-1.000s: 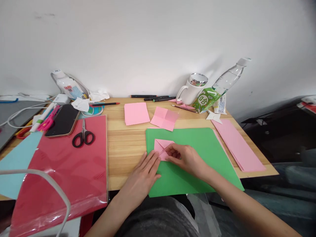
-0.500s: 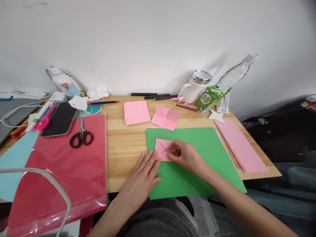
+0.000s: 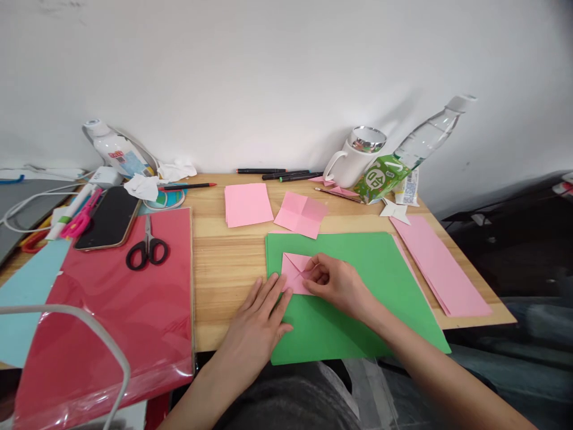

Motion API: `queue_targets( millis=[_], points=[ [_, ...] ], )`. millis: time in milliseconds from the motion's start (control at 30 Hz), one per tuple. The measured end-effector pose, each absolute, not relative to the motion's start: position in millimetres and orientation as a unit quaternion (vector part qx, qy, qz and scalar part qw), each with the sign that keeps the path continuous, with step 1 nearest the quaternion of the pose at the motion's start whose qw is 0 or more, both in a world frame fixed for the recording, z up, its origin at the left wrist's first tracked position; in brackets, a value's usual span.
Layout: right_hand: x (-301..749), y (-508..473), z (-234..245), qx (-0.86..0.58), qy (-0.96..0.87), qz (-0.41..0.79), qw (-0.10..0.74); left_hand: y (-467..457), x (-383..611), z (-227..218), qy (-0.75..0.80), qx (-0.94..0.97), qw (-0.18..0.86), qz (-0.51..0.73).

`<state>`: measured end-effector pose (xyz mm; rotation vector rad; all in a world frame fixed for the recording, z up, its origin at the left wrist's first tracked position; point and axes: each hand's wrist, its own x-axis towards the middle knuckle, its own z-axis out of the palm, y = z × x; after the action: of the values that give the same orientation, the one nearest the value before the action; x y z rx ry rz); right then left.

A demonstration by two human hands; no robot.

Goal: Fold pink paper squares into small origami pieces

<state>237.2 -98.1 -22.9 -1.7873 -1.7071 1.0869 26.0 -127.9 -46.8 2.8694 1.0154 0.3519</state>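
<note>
On the green card sheet (image 3: 367,328), toward its left edge, lay the small folded pink paper (image 3: 293,270), a matte square with crisp diagonal creases meeting near its middle. The left hand (image 3: 257,325) rested flat at the sheet's left edge, fingers straight and together, pinning the paper's near corner and gripping nothing. The right hand (image 3: 339,285) was curled, thumb and forefinger closed on the flap at the paper's centre. Over the last second that hand had slid a little leftward and the raised flap had come down flatter, so the crease looked nearly set. Left of the sheet, black-handled scissors (image 3: 147,251) lay on glossy plastic-wrapped red paper (image 3: 111,316) on the wood-grain worktop (image 3: 228,269).
</note>
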Motion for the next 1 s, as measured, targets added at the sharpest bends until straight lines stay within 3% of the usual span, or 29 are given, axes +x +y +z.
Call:
queue_targets(
  millis=[1000],
  points=[
    [234.2,-96.9,-20.2,-0.663,-0.618,0.366,0.21,-126.9,27.3,-43.7,0.338,0.935,0.044,0.103]
  ],
)
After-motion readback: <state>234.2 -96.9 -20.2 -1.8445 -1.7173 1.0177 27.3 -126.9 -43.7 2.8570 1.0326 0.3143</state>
